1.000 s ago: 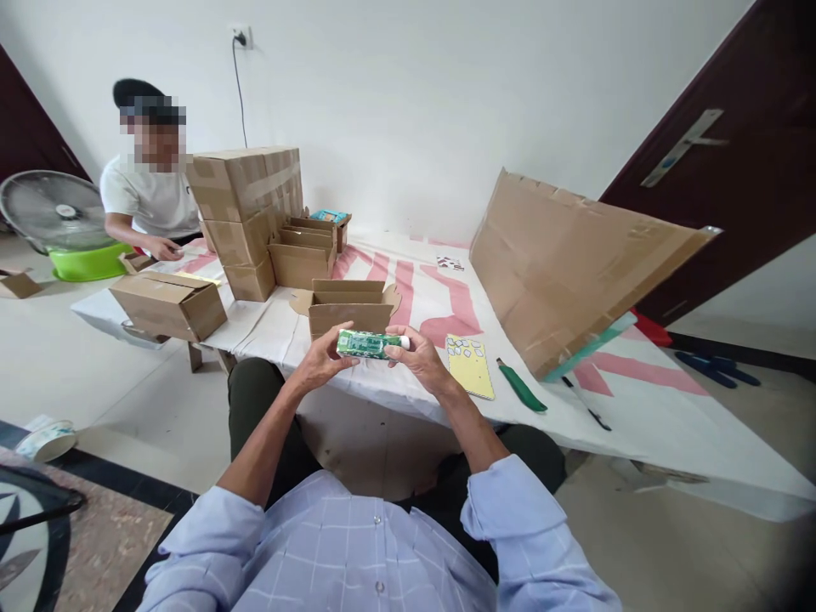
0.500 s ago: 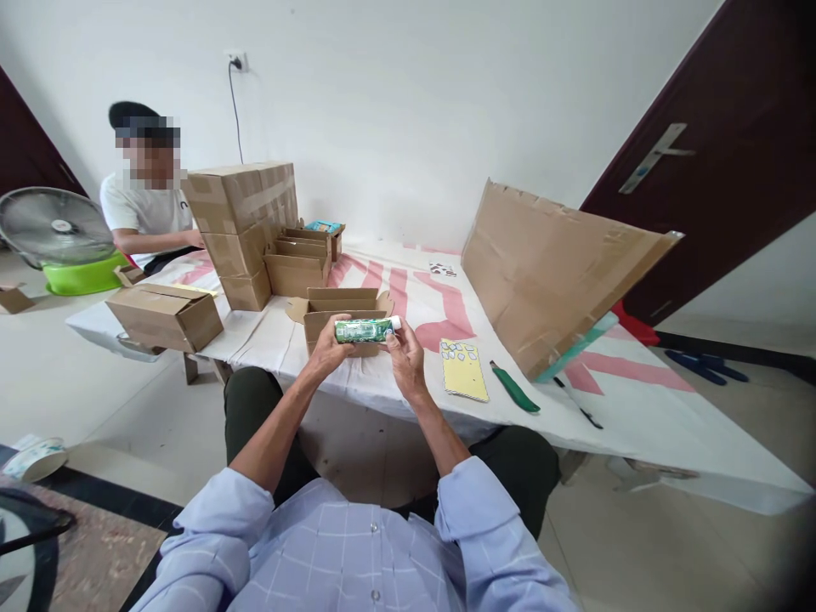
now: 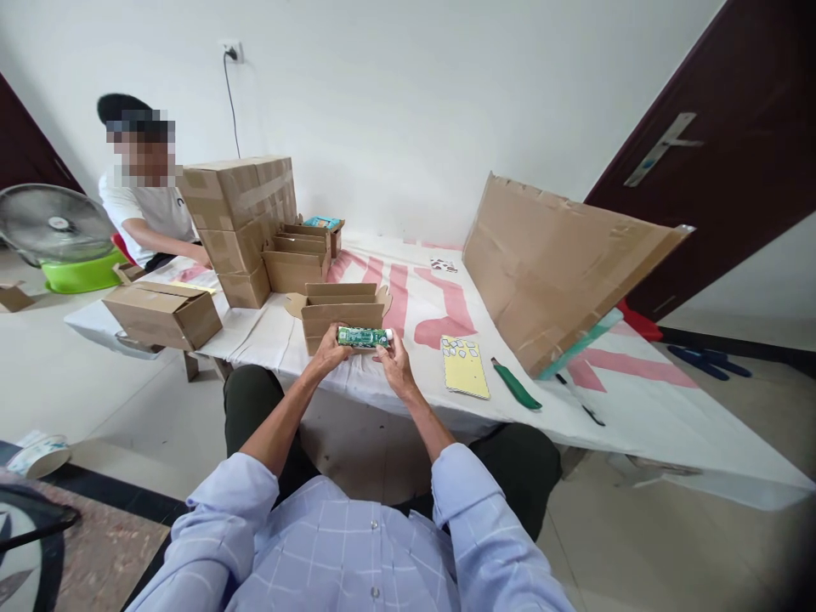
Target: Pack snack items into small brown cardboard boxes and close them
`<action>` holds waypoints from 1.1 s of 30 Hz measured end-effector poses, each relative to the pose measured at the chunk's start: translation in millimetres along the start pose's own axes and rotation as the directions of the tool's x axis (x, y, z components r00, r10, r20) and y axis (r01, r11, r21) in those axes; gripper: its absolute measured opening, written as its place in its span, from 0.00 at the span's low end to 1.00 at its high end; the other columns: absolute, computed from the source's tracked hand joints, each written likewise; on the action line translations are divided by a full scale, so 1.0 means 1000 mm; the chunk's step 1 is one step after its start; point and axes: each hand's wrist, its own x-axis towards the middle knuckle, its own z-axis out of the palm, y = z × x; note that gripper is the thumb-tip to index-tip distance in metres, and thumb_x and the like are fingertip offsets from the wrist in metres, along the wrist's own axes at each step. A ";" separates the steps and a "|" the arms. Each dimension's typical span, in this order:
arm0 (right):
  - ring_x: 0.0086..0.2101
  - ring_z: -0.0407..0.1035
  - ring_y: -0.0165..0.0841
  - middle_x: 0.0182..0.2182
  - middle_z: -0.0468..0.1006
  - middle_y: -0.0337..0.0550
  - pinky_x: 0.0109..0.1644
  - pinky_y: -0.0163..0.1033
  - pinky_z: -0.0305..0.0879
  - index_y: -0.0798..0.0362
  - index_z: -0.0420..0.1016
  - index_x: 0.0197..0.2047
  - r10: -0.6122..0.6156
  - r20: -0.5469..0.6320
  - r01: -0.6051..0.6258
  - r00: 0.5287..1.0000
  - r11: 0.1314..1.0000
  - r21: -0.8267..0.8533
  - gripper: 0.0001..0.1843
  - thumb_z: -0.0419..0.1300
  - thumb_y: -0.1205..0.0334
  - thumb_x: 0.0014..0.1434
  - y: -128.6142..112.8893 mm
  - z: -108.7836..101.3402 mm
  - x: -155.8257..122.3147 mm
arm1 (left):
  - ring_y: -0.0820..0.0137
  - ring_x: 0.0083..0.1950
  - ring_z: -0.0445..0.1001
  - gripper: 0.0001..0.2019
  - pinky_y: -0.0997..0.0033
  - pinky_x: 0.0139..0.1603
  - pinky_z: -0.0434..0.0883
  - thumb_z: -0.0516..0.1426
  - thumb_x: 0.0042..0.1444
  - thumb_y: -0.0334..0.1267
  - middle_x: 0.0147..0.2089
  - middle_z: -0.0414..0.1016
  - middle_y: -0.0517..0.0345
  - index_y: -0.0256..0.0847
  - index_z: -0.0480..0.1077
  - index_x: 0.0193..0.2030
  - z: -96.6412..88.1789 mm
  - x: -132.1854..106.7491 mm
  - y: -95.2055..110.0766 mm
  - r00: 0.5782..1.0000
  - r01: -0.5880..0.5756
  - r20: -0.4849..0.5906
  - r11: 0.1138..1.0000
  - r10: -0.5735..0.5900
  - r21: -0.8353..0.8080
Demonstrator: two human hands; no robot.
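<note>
I hold a small green tube with a white cap (image 3: 362, 337) level between both hands, just above the near edge of the low table (image 3: 637, 408). My left hand (image 3: 330, 352) grips its left end and my right hand (image 3: 395, 360) pinches the capped right end. Right behind the tube stands an open brown carton (image 3: 342, 304).
Stacked taped cartons (image 3: 239, 212) and open cartons (image 3: 297, 255) sit at the back left, a closed box (image 3: 162, 313) at the left. A yellow sticker sheet (image 3: 465, 367), green knife (image 3: 515, 384) and a leaning cardboard sheet (image 3: 561, 263) lie right. Another person (image 3: 146, 204) sits far left by a fan (image 3: 54, 225).
My hands have carried the tube forward and down, from in front of my knees to just before the open carton. The other person's arm has shifted slightly.
</note>
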 end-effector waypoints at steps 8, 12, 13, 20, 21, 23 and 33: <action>0.54 0.76 0.45 0.67 0.75 0.55 0.51 0.50 0.83 0.46 0.60 0.75 0.089 -0.072 -0.086 0.993 0.996 0.036 0.52 0.64 0.31 0.54 0.029 -0.005 -0.013 | 0.70 0.35 0.71 0.28 0.75 0.29 0.70 0.64 0.36 0.33 0.38 0.71 0.62 0.42 0.69 0.49 0.017 -0.006 -0.025 0.997 0.063 0.039 0.998 -0.062 -0.021; 0.53 0.77 0.46 0.64 0.77 0.56 0.50 0.50 0.84 0.48 0.61 0.74 0.121 -0.102 -0.120 0.987 0.993 0.017 0.54 0.63 0.28 0.53 0.035 -0.010 -0.016 | 0.73 0.30 0.68 0.29 0.75 0.27 0.68 0.64 0.35 0.32 0.35 0.69 0.65 0.41 0.69 0.50 0.027 -0.007 -0.031 0.995 0.087 0.057 0.996 -0.085 -0.034; 0.53 0.77 0.46 0.63 0.77 0.56 0.50 0.50 0.84 0.48 0.61 0.74 0.123 -0.104 -0.123 0.987 0.992 0.010 0.54 0.62 0.27 0.53 0.035 -0.012 -0.016 | 0.73 0.29 0.68 0.30 0.75 0.27 0.67 0.63 0.35 0.32 0.34 0.69 0.65 0.41 0.69 0.50 0.029 -0.007 -0.031 0.994 0.090 0.060 0.995 -0.088 -0.036; 0.53 0.78 0.45 0.64 0.77 0.54 0.52 0.51 0.85 0.47 0.60 0.77 0.051 -0.137 -0.043 0.989 0.997 0.058 0.51 0.65 0.34 0.58 0.010 -0.024 -0.010 | 0.71 0.36 0.70 0.31 0.76 0.30 0.70 0.64 0.36 0.33 0.40 0.72 0.62 0.42 0.70 0.53 0.038 0.002 -0.004 0.998 0.022 0.068 0.999 -0.020 -0.033; 0.54 0.78 0.45 0.64 0.77 0.53 0.53 0.52 0.85 0.46 0.59 0.78 0.018 -0.146 -0.009 0.989 0.998 0.061 0.50 0.65 0.35 0.59 0.002 -0.026 -0.007 | 0.71 0.36 0.70 0.32 0.75 0.30 0.70 0.64 0.36 0.33 0.41 0.72 0.62 0.42 0.70 0.54 0.039 0.005 0.004 0.997 -0.001 0.076 0.999 0.003 -0.033; 0.55 0.77 0.46 0.65 0.76 0.54 0.54 0.52 0.85 0.46 0.58 0.79 -0.055 -0.166 0.066 0.985 0.996 0.058 0.50 0.65 0.36 0.60 -0.015 -0.031 -0.002 | 0.71 0.36 0.70 0.33 0.75 0.32 0.70 0.65 0.37 0.34 0.41 0.73 0.62 0.42 0.71 0.56 0.040 0.012 0.022 0.993 -0.067 0.096 0.997 0.070 -0.037; 0.58 0.74 0.48 0.67 0.75 0.54 0.56 0.51 0.82 0.44 0.55 0.82 -0.290 -0.192 0.303 0.938 0.952 0.039 0.51 0.66 0.37 0.64 -0.082 -0.046 0.019 | 0.74 0.33 0.69 0.36 0.73 0.34 0.68 0.63 0.42 0.33 0.44 0.75 0.60 0.41 0.70 0.63 0.045 0.024 0.100 0.938 -0.294 0.163 0.952 0.305 -0.090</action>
